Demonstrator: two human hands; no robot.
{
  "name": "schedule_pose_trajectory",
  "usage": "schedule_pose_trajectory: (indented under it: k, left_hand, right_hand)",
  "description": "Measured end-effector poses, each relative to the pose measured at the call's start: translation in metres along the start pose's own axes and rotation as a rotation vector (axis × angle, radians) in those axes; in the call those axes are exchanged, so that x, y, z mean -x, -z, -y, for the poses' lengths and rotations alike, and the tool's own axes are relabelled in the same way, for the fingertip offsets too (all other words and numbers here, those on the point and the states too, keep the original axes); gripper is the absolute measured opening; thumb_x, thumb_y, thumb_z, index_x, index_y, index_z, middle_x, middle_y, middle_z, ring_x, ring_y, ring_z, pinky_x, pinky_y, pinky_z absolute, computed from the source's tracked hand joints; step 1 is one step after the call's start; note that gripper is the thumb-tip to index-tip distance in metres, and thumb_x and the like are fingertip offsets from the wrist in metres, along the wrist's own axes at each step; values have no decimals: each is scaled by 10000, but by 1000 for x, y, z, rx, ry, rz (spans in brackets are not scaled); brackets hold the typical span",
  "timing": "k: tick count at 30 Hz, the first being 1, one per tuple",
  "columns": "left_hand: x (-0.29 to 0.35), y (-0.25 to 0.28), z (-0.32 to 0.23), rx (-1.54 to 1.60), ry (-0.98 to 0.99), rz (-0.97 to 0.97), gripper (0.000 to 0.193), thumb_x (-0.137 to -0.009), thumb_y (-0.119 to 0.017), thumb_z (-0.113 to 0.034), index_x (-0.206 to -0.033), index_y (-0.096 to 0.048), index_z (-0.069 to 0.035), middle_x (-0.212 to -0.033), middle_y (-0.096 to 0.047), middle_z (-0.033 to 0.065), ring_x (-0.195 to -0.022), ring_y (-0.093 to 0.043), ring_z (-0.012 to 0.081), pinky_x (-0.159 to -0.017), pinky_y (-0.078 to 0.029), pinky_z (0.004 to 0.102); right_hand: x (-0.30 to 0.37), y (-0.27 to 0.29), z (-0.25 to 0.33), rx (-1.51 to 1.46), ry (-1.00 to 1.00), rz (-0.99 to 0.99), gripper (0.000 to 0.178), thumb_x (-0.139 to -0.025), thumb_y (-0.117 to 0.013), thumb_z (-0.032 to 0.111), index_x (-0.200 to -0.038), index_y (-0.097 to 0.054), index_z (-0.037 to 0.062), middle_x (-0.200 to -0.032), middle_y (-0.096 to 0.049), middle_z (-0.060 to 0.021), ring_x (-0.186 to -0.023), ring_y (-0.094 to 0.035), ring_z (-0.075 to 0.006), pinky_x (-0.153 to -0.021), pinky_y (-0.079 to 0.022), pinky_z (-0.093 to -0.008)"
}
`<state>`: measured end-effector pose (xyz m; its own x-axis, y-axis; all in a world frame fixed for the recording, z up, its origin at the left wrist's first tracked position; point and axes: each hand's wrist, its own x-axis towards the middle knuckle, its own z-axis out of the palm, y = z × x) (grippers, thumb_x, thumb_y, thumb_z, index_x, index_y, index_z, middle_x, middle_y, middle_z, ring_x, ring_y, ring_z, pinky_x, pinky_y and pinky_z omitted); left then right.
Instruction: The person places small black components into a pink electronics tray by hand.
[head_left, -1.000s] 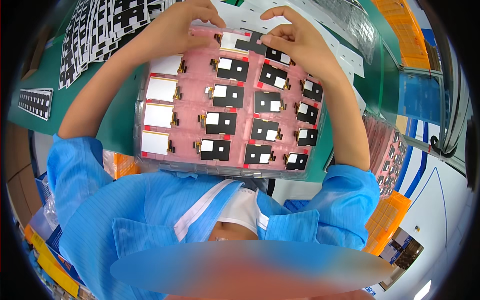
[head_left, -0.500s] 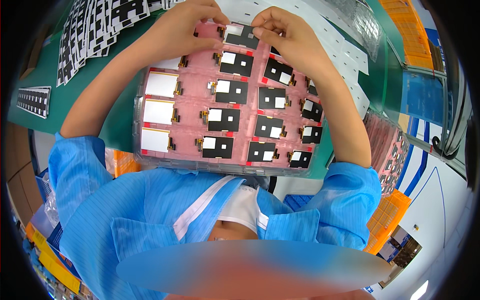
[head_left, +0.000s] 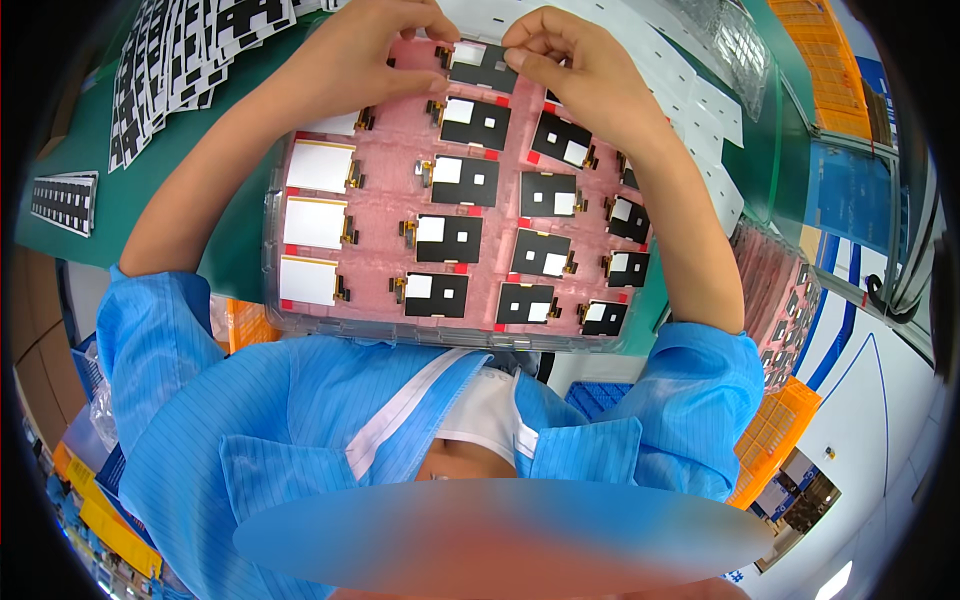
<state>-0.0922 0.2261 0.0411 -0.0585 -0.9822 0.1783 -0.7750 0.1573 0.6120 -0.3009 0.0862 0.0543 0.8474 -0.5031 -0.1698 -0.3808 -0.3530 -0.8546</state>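
At the far edge of a clear tray (head_left: 400,340) with a pink lining lies a small display panel (head_left: 468,54), white with a connector tab on its left. A black sticker (head_left: 485,75) with cutouts covers much of its face. My right hand (head_left: 585,75) pinches at the sticker's upper right corner, thumb against forefinger. My left hand (head_left: 375,55) is at the panel's left end, thumb and forefinger apart, the fingertips close to the connector. Several panels nearer me carry the same black stickers, while the left column's panels (head_left: 315,223) show plain white.
Sheets of black stickers (head_left: 170,80) fan out at the far left, with a smaller stack (head_left: 65,203) below them on the green table (head_left: 120,215). White perforated sheets (head_left: 690,120) lie beyond the tray. More pink-lined trays (head_left: 775,300) and orange crates (head_left: 775,440) stand on the right.
The black sticker now covers the lower left part of the far panel, where white showed before. Both hands stay nearly in place; the right has shifted slightly away from me.
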Motion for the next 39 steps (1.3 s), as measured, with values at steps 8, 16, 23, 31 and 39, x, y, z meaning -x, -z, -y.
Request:
schedule_pose_trajectory:
  k: [8,16,23,31,39]
  left_hand:
    - [-1,0,0,-17,-1,6,367,-739,-849,-169,-1051,-724,-22,-1040,-656,134,-990,-635,321,-854,-514,399]
    - [-1,0,-1,-12,24,22,357,-740,-847,-168,-1045,-723,-30,-1042,-652,131,-993,-631,323,-856,-512,400]
    - [-2,-1,1,-8,4,8,349,-729,-849,-171,-1022,-725,-28,-1019,-655,133,-977,-635,328,-847,-515,402]
    - [0,-3,0,-25,1,6,342,-733,-846,-181,-1013,-725,-25,-1010,-657,134,-970,-638,327,-840,-515,402]
    - [-3,2,-3,-9,-14,-2,334,-728,-847,-165,-1002,-722,-21,-1009,-661,131,-965,-639,324,-832,-517,401]
  right_hand:
    - [0,-1,2,-24,-23,6,45,-956,-662,14,-996,-642,5,-799,-608,-2,-700,-524,-81,-637,-443,-242]
    - [-2,-2,-3,-5,19,-1,49,-954,-662,15,-998,-642,3,-804,-604,2,-704,-521,-80,-634,-441,-237]
    - [-1,-2,1,75,48,-20,56,-951,-663,15,-1001,-642,0,-800,-600,-2,-702,-517,-78,-634,-442,-238]
    - [2,-4,5,104,40,-36,67,-940,-670,18,-999,-644,-3,-794,-610,-5,-684,-520,-83,-618,-441,-238]
    - [1,-3,4,138,80,-69,72,-931,-675,18,-993,-649,-8,-785,-634,-31,-689,-552,-99,-632,-468,-257]
